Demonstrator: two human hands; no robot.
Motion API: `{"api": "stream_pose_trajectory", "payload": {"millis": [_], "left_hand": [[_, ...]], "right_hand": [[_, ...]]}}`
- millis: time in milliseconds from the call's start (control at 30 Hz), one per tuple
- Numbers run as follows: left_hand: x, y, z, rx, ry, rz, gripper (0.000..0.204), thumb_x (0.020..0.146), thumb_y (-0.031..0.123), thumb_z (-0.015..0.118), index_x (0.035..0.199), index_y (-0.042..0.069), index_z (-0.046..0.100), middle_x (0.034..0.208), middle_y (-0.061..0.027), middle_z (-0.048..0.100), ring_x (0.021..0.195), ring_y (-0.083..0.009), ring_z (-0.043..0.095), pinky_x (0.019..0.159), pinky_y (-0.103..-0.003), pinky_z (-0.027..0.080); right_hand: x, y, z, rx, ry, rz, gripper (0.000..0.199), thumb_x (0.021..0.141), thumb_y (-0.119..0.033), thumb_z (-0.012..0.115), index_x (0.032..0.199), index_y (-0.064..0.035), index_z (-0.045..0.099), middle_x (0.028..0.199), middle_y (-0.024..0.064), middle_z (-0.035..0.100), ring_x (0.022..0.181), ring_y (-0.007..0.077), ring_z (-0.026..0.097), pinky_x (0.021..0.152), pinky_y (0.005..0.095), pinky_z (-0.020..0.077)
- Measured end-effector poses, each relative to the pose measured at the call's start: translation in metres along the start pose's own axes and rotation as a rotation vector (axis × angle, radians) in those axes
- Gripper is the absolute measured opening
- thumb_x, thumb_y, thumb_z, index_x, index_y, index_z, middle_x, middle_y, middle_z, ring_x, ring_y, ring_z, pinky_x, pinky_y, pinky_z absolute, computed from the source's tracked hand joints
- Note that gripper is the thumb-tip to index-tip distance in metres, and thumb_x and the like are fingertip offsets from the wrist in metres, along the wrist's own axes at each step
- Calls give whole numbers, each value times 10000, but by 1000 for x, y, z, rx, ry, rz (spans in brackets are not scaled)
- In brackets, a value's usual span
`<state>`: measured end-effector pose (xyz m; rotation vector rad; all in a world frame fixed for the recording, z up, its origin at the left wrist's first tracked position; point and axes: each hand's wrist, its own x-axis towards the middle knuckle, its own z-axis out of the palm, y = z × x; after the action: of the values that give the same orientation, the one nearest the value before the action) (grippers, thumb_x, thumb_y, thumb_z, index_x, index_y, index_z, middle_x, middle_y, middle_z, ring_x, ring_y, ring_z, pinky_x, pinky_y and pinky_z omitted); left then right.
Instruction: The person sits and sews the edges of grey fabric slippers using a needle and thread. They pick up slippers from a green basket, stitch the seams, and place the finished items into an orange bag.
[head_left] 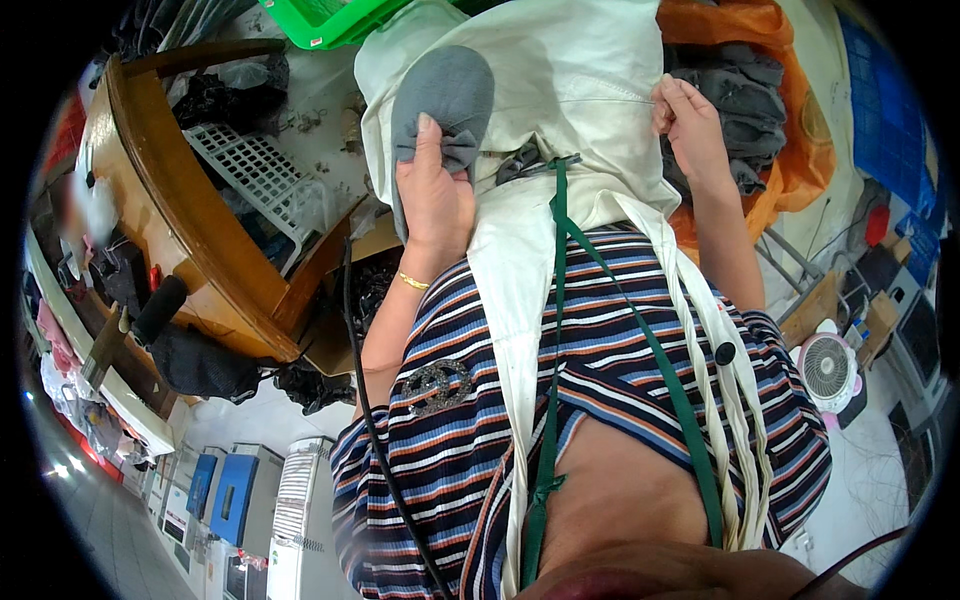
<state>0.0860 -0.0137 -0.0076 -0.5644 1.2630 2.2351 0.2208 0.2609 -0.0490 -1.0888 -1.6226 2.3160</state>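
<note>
My left hand (437,195) grips a grey cloth slipper (447,88) with a small bow, its thumb pressed on the fabric beside the bow. The rounded end of the slipper points away from me, over the white apron (590,60) across my lap. To the right, my right hand (690,130) is raised at the apron's edge, thumb and forefinger pinched together. A thin line crosses the apron toward those fingers; whether it is thread or a seam is unclear. What the pinch holds is too small to make out.
On the right, an orange bag (808,150) holds dark grey cloth pieces (735,100). A green plastic basket (330,22) is at the far side. Left stands a curved wooden table (180,215) with a white perforated basket (250,170) beside it. A small fan (828,367) sits lower right.
</note>
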Motion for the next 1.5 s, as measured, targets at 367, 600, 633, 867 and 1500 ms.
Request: {"api": "stream_pose_trajectory", "payload": {"millis": [367, 600, 633, 867, 1500], "left_hand": [[4, 1, -6, 6, 61, -2, 402, 946, 133, 629, 1310, 0, 523, 1271, -98, 609, 1149, -209, 589, 1008, -350, 459], [6, 0, -4, -6, -11, 11, 399, 925, 108, 643, 1291, 1, 524, 1248, -101, 617, 1115, -208, 602, 991, -362, 471], [6, 0, -4, -9, -27, 17, 395, 924, 105, 643, 1287, 3, 525, 1243, -101, 618, 1108, -206, 603, 988, -363, 473], [3, 1, -7, -16, -26, -23, 372, 932, 111, 638, 1274, 11, 532, 1216, -85, 618, 1085, -193, 598, 984, -349, 468], [5, 0, -7, -34, -61, -43, 375, 947, 113, 617, 1296, 9, 524, 1236, -92, 614, 1106, -202, 593, 1004, -354, 461]], "right_hand": [[-20, -30, 61, -57, -126, -122, 212, 1009, -162, 546, 1143, -3, 584, 904, 47, 654, 790, 112, 610, 747, 243, 500], [-15, -28, 117, -250, -397, 33, 215, 973, -232, 614, 1061, -40, 647, 717, 14, 640, 584, 71, 601, 540, 239, 497], [-14, -28, 129, -303, -426, 60, 217, 970, -246, 618, 1054, -49, 652, 690, 5, 629, 561, 64, 590, 522, 238, 486], [-9, -16, 165, -457, -481, -165, 189, 958, -181, 597, 1078, -45, 653, 626, -22, 564, 550, 55, 506, 515, 223, 402], [3, -13, 165, -696, -482, -393, 180, 901, -144, 600, 1002, -19, 680, 648, 24, 613, 585, 74, 520, 544, 250, 421]]}}
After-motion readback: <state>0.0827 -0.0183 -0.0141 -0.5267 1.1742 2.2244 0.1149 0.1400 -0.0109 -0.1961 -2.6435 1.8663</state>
